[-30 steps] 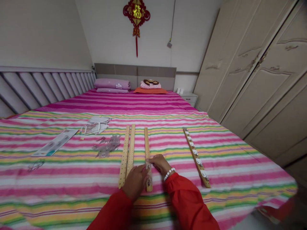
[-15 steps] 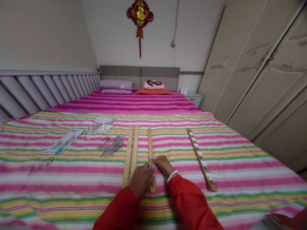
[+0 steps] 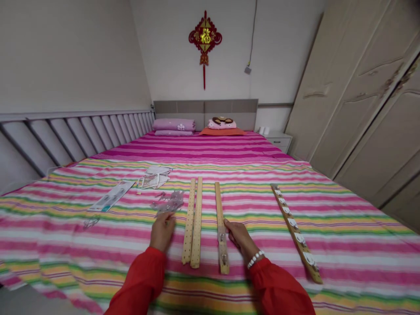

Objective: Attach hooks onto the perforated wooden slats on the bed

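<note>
My left hand (image 3: 162, 232) reaches over the striped bedsheet (image 3: 98, 245) to the near edge of a pile of clear plastic hooks (image 3: 169, 202); its fingers are curled down and what they hold is hidden. My right hand (image 3: 240, 236) lies beside a single perforated wooden strip (image 3: 218, 205), fingers stretched along its right edge, next to a clear hook (image 3: 222, 237) mounted on the strip. A pair of perforated wooden strips (image 3: 194, 227) lies between my hands. Both sleeves are red, and the right wrist wears a white bead bracelet.
Another wooden strip with several white hooks (image 3: 294, 229) lies to the right. Loose papers (image 3: 155, 177) and a flat package (image 3: 112, 197) sit at the left. Pillows (image 3: 173, 125) are at the headboard, a nightstand (image 3: 279, 141) and a wardrobe (image 3: 361, 109) at the right.
My left hand left the single strip and moved left to the clear hook pile. My right hand stays by the strip. The view shifted, so everything sits further right.
</note>
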